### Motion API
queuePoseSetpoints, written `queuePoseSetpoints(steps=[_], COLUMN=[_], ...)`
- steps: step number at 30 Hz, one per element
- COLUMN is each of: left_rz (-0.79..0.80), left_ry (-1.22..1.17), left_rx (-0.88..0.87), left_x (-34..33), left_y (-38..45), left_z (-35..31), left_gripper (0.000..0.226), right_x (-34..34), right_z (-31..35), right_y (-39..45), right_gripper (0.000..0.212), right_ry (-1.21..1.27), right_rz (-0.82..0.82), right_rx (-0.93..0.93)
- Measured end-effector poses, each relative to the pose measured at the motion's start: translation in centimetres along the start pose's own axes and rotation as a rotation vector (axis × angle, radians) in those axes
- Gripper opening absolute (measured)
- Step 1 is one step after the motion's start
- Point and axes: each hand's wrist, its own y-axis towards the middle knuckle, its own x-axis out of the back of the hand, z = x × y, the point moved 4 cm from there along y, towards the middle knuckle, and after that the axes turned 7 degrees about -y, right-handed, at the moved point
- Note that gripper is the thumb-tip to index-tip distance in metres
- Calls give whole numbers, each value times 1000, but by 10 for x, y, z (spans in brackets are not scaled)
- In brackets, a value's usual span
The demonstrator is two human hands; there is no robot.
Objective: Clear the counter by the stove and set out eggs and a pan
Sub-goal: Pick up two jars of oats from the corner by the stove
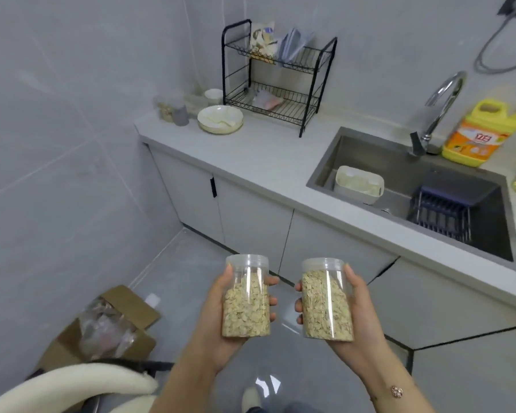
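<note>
Two clear plastic jars of pale flakes are held upright over the floor, in front of the cabinets. My left hand (212, 320) grips the left jar (246, 296) from its left side, fingers wrapped round it. My right hand (359, 317) grips the right jar (326, 301) from its right side. Both jars have clear screw lids and are more than half full. The grey counter (268, 162) lies ahead. No stove, eggs or pan are in view.
A black two-tier rack (277, 76) with bags stands at the counter's back, with stacked plates (220, 119) and small containers (173, 110) to its left. The sink (399, 162) holds a white tub and a dark basket. Yellow detergent (478, 134) stands by the tap. An open cardboard box (108, 326) sits on the floor.
</note>
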Motion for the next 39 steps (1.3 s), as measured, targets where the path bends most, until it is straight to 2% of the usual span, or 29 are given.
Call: queuePoseSetpoints(steps=[7, 15, 22, 23, 26, 29, 32, 35, 39], left_rz=[-61, -82, -152, -165, -205, -232, -278, -232, -127], left_ry=[-107, -115, -165, -176, -195, -186, -96, 82, 299], left_rx=[-62, -177, -217, -223, -242, -231, -228, -224, -246], left_x=[37, 61, 62, 62, 66, 80, 101, 125, 143], left_y=[56, 146, 234, 246, 272, 300, 332, 367, 406], left_z=[-91, -204, -326, -343, -383, -416, -450, -489, -543], left_gripper=[61, 77, 83, 82, 62, 55, 53, 42, 66], right_x=[-68, -131, -195, -206, -227, -246, -265, -290, -321], right_z=[24, 48, 111, 123, 147, 152, 151, 148, 149], right_y=[100, 259, 379, 396, 436, 475, 505, 538, 577], right_gripper=[68, 64, 62, 62, 58, 57, 60, 72, 74], right_ry=[-43, -39, -88, -106, -186, -224, -288, -313, -357], right_rz=[97, 186, 197, 186, 122, 96, 32, -23, -91], right_rx=[-67, -132, -120, -108, -42, 27, 68, 116, 144])
